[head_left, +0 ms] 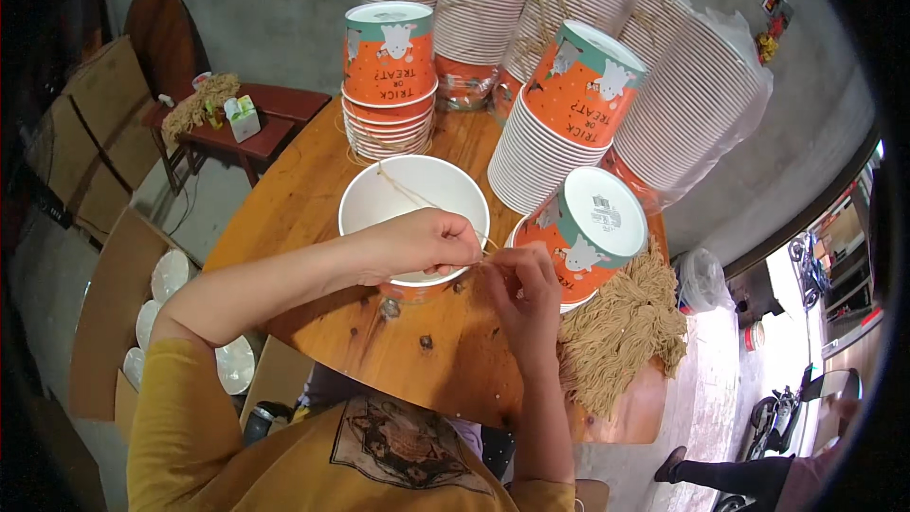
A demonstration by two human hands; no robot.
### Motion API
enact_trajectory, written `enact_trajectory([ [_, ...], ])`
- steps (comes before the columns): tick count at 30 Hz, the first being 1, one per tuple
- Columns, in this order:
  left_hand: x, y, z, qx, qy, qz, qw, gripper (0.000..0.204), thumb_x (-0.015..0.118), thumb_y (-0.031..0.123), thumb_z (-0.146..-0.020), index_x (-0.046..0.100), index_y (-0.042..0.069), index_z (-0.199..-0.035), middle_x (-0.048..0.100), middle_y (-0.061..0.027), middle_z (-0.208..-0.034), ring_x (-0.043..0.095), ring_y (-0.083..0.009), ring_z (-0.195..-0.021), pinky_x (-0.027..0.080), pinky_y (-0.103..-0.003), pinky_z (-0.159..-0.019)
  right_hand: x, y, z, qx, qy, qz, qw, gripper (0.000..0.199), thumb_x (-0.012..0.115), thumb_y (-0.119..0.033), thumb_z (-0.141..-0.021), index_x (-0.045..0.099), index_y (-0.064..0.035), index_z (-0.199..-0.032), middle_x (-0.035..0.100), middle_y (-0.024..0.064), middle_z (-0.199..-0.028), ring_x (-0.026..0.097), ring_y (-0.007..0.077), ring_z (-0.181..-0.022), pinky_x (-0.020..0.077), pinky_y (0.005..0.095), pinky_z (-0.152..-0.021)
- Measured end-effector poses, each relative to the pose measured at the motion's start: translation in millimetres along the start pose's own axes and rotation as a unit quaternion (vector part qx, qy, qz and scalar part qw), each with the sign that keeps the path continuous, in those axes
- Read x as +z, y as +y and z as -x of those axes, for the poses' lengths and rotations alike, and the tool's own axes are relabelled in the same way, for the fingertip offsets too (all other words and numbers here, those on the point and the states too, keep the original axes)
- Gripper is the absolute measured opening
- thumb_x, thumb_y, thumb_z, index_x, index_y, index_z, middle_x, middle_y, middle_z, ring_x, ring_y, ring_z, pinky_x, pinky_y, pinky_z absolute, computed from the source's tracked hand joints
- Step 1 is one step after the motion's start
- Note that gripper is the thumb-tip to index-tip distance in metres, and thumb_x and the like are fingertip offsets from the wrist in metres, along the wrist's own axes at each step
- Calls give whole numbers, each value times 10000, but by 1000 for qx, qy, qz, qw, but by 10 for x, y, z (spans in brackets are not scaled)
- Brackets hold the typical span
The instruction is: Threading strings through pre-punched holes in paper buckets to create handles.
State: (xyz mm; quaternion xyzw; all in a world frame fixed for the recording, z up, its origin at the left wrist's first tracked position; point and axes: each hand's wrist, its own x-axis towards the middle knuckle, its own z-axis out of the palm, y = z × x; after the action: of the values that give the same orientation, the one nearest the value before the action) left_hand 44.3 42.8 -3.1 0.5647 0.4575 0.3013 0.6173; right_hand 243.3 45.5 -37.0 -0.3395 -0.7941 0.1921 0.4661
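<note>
Two hands met at the near rim of the white paper bucket [413,197]; stacks crowded the far table edge. Left hand [427,242] and right hand [524,284] both pinched the twine [408,190] crossing it.

I see an upright white paper bucket [414,192] standing open on the round wooden table, its orange printed outside showing only as a thin band at the base. Its near rim sits directly under my left hand [425,242], which rests on it with fingers pinched together. A thin tan twine [406,192] runs taut from that pinch, away across the bucket's open mouth to the far rim. My right hand [523,277] is just beside the left, at the bucket's near right edge, fingertips closed on the same twine.
</note>
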Motion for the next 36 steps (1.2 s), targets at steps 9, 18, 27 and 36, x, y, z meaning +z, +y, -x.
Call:
enact_trajectory([
  [9, -74, 1, -40, -118, -59, 212, 968, 96, 626, 101, -895, 612, 54, -977, 608, 22, -819, 595, -52, -707, 501, -165, -624, 248, -127, 139, 74, 21, -151, 986, 109, 685, 19, -835, 589, -25, -864, 531, 27, -819, 520, 93, -672, 415, 219, -589],
  [18, -118, 0, -2, -83, -50, 246, 964, 256, 637, -8, -859, 526, 8, -1089, 610, -58, -981, 635, -111, -827, 549, -211, -751, 101, -83, 180, 125, 13, -165, 978, 111, 664, 7, -863, 622, -22, -962, 593, 67, -842, 578, 134, -705, 472, 250, -651],
  [27, 16, -11, 22, 82, 15, -25, 996, 224, 546, 15, -872, 507, 30, -1093, 547, -9, -898, 542, -95, -832, 463, -232, -788, 104, -115, 115, 100, 17, -101, 990, 113, 673, -31, -870, 599, -18, -955, 583, 56, -829, 557, 107, -695, 465, 243, -636],
  [36, 40, 22, 118, 156, 62, -218, 961, 187, 599, 47, -896, 543, 25, -1073, 513, -20, -948, 506, -83, -860, 440, -226, -807, 190, -88, 105, 154, 29, -133, 979, 119, 686, -40, -847, 572, -29, -879, 508, -14, -744, 450, 60, -627, 381, 214, -566],
])
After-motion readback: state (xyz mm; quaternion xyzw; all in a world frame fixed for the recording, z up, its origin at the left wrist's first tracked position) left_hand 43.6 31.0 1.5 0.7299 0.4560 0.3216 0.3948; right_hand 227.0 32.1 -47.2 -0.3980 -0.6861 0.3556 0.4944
